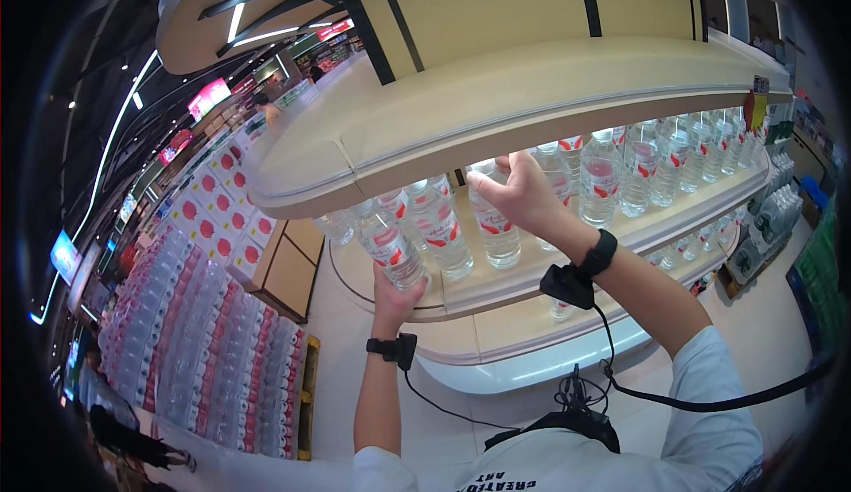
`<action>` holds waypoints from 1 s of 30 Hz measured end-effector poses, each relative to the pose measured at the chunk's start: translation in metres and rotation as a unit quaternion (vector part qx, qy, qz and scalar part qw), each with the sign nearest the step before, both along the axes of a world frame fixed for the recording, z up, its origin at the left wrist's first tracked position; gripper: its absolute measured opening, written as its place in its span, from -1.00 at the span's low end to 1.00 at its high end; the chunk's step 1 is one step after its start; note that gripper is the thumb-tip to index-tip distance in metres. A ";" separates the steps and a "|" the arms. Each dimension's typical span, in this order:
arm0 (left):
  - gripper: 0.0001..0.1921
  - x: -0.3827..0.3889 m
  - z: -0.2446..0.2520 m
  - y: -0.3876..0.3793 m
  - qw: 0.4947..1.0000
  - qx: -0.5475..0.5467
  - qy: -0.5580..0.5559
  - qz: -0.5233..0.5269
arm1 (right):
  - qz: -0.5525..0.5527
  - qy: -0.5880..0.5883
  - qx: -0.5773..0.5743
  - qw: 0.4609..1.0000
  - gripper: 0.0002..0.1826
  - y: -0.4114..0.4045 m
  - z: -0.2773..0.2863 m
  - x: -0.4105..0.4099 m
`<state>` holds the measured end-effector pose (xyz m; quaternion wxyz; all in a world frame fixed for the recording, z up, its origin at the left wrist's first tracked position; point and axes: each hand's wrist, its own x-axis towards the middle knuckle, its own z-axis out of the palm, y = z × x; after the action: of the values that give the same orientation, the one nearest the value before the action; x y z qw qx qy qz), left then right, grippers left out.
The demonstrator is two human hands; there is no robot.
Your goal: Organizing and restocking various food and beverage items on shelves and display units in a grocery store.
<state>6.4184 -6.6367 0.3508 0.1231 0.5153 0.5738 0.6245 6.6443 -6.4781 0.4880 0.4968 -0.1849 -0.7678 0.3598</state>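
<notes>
My left hand (397, 294) is wrapped round the lower part of a clear plastic water bottle (385, 243) with a red and white label, tilted at the shelf's left end. My right hand (522, 189) is at the cap and neck of another water bottle (497, 229), which stands on the shelf (459, 296); its fingertips are partly hidden behind the cap and the board above. Between the hands stands one more bottle (440, 233). A row of similar bottles (600, 179) runs off to the right. Both wrists wear black straps with small cabled devices.
An upper shelf board (532, 93) overhangs the bottles. Below is a lower shelf (465, 336) with more bottles. Shrink-wrapped bottle packs (219, 359) are stacked on a pallet at left, near printed cartons (223, 209). A black cable (718, 399) runs from my right wrist.
</notes>
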 end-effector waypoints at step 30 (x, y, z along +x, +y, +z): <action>-0.27 -0.003 0.000 0.004 0.998 0.028 0.045 -0.020 | -0.004 -0.023 -0.016 1.000 -0.61 0.017 -0.011 -0.029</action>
<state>6.4152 -6.6331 0.3506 0.0947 0.5577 0.5507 0.6138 6.6150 -6.4611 0.4772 0.4770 -0.2039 -0.7728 0.3656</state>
